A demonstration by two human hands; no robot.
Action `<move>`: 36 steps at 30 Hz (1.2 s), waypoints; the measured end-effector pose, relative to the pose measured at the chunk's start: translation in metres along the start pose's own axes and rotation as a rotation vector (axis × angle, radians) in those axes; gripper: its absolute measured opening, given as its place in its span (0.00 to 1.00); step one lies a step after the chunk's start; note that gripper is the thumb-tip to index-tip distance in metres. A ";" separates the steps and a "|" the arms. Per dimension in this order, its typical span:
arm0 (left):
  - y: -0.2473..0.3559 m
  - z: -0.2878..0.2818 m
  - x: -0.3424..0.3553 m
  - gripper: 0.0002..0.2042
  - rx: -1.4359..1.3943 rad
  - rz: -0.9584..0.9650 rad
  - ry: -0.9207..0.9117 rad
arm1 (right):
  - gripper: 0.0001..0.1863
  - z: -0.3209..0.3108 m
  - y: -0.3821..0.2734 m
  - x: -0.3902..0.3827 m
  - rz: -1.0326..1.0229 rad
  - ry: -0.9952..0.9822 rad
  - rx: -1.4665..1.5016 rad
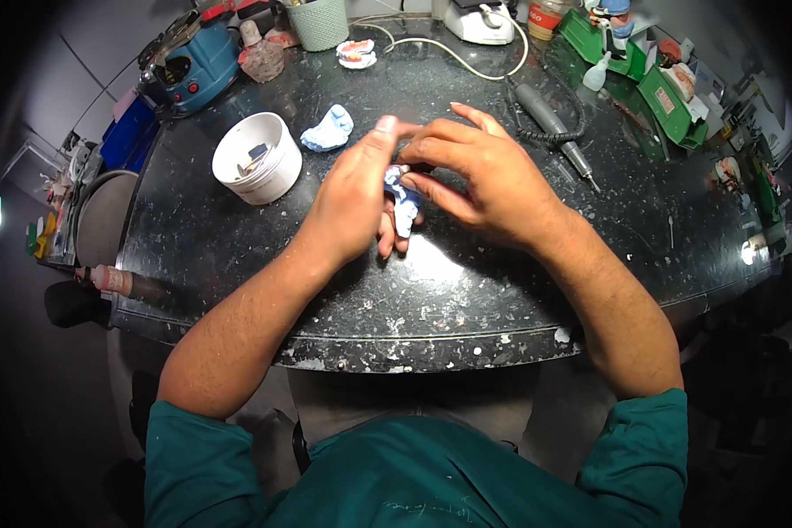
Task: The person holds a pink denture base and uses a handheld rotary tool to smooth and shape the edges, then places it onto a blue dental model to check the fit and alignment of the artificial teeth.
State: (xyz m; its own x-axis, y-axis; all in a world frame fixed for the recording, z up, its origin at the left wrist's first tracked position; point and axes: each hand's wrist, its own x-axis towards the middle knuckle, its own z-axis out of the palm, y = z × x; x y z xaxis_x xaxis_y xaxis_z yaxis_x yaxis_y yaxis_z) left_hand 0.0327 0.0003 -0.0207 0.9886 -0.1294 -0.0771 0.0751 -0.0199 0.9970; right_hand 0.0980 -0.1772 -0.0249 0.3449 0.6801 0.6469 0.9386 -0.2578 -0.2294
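Note:
My left hand (354, 195) is closed round an irregular pale-blue piece (405, 209), like dental plaster, held on its side over the bench with some fingertips showing beneath it. My right hand (479, 179) is bent over the same piece, thumb and fingers at its upper part, where small details are hidden. A second pale-blue cast piece (327, 129) lies behind my left hand. A white round tub (257, 176) with small items inside stands to the left.
The speckled dark bench (194, 255) also holds a grey rotary handpiece (546, 119) with coiled cord at right, a blue machine (189, 75), a mint cup (317, 22), a model with pink gums (356, 55), a white device (480, 22) and green trays (669, 106) along the back.

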 end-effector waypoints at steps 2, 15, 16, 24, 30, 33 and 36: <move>-0.002 0.000 0.002 0.32 -0.065 -0.023 0.004 | 0.09 -0.007 -0.002 0.004 0.089 -0.084 0.052; -0.005 0.006 0.001 0.38 -0.096 0.013 0.064 | 0.11 -0.008 0.000 0.002 0.052 0.024 0.095; -0.006 0.006 0.002 0.38 -0.074 0.018 0.083 | 0.11 -0.007 0.001 0.002 0.053 0.025 0.096; -0.004 -0.002 0.001 0.36 -0.209 -0.139 0.057 | 0.09 -0.006 -0.006 0.007 -0.011 0.101 -0.056; -0.002 0.003 0.005 0.33 -0.233 -0.192 0.039 | 0.08 -0.036 0.008 0.014 0.146 0.381 0.219; -0.008 -0.007 0.005 0.34 0.286 0.109 0.124 | 0.07 -0.019 0.009 0.011 0.118 0.272 0.106; -0.006 -0.005 0.005 0.35 0.249 0.012 0.154 | 0.08 -0.018 0.004 0.010 0.240 0.271 0.261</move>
State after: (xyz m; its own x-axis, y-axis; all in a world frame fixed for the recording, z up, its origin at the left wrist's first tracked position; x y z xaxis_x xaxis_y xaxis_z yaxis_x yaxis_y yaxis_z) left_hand 0.0377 0.0047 -0.0271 0.9988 0.0206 -0.0437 0.0476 -0.2642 0.9633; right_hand 0.1047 -0.1834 -0.0065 0.5711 0.4088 0.7119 0.8152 -0.1809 -0.5502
